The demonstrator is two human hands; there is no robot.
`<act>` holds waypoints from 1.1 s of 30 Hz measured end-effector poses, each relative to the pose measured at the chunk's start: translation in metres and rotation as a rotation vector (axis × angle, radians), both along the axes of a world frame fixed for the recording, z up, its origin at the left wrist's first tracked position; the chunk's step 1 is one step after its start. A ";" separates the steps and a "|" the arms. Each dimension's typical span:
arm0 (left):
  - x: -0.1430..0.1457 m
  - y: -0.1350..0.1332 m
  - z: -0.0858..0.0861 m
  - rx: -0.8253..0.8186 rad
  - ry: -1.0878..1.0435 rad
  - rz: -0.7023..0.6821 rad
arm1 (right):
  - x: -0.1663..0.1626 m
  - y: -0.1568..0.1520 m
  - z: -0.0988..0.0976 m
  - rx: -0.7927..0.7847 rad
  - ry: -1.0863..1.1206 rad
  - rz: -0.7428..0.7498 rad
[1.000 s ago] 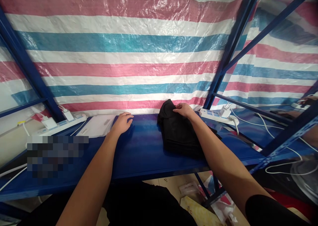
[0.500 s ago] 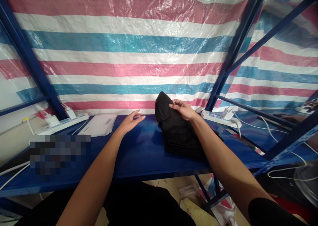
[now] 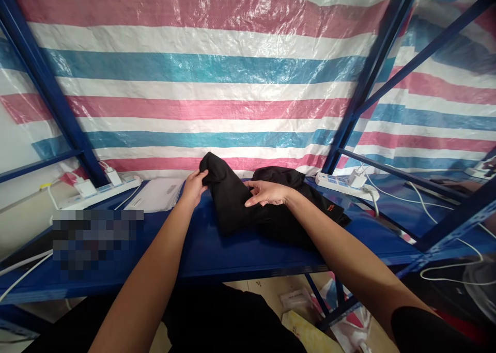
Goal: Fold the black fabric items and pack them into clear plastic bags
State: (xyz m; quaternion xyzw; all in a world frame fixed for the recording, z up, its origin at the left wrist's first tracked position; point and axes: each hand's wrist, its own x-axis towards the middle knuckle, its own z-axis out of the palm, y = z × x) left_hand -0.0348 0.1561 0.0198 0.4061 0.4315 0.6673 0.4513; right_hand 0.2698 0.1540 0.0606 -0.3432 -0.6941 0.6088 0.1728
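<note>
A black garment [image 3: 236,205] lies partly unfolded on the blue metal shelf [image 3: 201,255], with a small red mark near its right edge. My left hand [image 3: 194,185] pinches the garment's lifted left corner at the back of the shelf. My right hand [image 3: 267,193] rests on the middle of the cloth, fingers closed on a fold. Both forearms reach in from the bottom of the view.
A white power strip with plugs [image 3: 98,190] sits at the left, another power strip [image 3: 341,182] at the right with cables trailing off. White papers [image 3: 155,195] lie by my left hand. A striped tarp [image 3: 209,84] backs the shelf. Blue uprights [image 3: 364,79] frame it.
The folded garment has been opened leftwards. My left hand moved from the bare shelf onto the cloth's corner, and my right hand shifted left along the cloth.
</note>
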 end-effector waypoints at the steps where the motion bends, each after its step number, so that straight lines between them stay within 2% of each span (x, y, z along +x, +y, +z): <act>1: -0.011 0.003 -0.001 -0.039 0.046 0.055 | -0.004 -0.001 -0.003 -0.035 0.025 0.031; 5: -0.052 0.007 -0.009 -0.204 0.345 0.175 | -0.029 -0.013 -0.020 -0.117 0.040 0.116; 8: -0.070 0.007 -0.014 -0.246 0.499 0.230 | -0.045 -0.023 -0.030 -0.073 -0.022 0.160; 11: -0.074 0.008 -0.016 -0.232 0.679 0.267 | -0.051 -0.026 -0.035 0.098 -0.110 0.174; 16: -0.068 0.005 -0.015 -0.155 0.944 0.305 | -0.052 -0.022 -0.042 0.559 -0.172 0.040; 20: -0.069 0.002 -0.016 -0.182 1.262 0.360 | -0.054 -0.020 -0.047 0.626 -0.151 -0.006; 25: -0.072 0.000 -0.012 -0.309 1.292 0.324 | -0.057 -0.019 -0.051 0.622 -0.111 -0.062; 30: -0.070 -0.003 -0.004 -0.218 1.193 0.328 | -0.060 -0.014 -0.055 0.602 -0.053 -0.122; 33: -0.072 0.000 -0.005 -0.248 1.162 0.346 | -0.060 -0.012 -0.058 0.614 -0.038 -0.139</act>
